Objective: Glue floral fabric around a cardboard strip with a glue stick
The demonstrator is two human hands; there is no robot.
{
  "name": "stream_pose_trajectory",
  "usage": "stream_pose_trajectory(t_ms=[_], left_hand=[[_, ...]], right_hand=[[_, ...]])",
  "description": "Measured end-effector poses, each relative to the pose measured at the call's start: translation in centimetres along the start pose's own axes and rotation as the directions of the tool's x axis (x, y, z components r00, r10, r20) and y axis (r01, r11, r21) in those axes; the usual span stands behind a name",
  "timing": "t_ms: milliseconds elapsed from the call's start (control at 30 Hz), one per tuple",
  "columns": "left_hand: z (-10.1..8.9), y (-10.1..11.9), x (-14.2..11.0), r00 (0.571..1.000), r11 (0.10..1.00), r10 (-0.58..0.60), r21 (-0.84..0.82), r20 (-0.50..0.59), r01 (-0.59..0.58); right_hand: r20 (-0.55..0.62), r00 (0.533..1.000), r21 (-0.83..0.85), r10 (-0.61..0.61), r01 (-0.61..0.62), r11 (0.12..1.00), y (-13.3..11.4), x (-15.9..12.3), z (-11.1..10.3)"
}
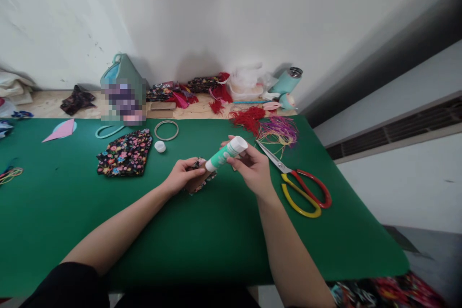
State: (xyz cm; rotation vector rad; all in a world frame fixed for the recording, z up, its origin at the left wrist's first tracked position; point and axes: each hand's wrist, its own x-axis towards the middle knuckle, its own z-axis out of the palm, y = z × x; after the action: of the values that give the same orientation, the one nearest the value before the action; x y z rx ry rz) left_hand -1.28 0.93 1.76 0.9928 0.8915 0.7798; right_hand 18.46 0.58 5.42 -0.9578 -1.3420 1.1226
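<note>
My right hand (252, 168) is closed around a green and white glue stick (226, 153), tilted with its tip pointing down-left. The tip touches a small piece of floral fabric (199, 182) that my left hand (183, 174) pins to the green mat (108, 221) with closed fingers. The glue stick's white cap (160, 146) lies on the mat to the left, beside a larger floral fabric piece (125, 153).
Scissors (299, 185) with red and yellow handles lie right of my right hand. Red tassels (249, 119) and coloured threads (278, 130) sit behind them. A ring (166, 130), a teal bag (122, 82), a teal flask (287, 84) and pink paper (60, 131) lie further back.
</note>
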Motion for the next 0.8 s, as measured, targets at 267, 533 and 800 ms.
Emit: stream_pose_trajectory(t_ms=[267,533,800], left_hand=[[-0.2,-0.2,0.1,1.000,0.999,-0.019,-0.031,-0.025,0.019],[-0.2,-0.3,0.2,1.000,1.000,0.000,0.003,-0.026,0.000],[-0.1,-0.1,0.1,0.999,0.999,0.026,0.028,-0.017,-0.026]], right_hand=[[-0.032,0.999,-0.073,-0.019,0.017,0.997,0.1,0.0,-0.9],[-0.090,0.995,-0.095,-0.053,0.044,0.994,0.2,0.2,-0.7],[-0.046,0.999,-0.049,-0.023,0.021,0.999,0.3,0.1,-0.5]])
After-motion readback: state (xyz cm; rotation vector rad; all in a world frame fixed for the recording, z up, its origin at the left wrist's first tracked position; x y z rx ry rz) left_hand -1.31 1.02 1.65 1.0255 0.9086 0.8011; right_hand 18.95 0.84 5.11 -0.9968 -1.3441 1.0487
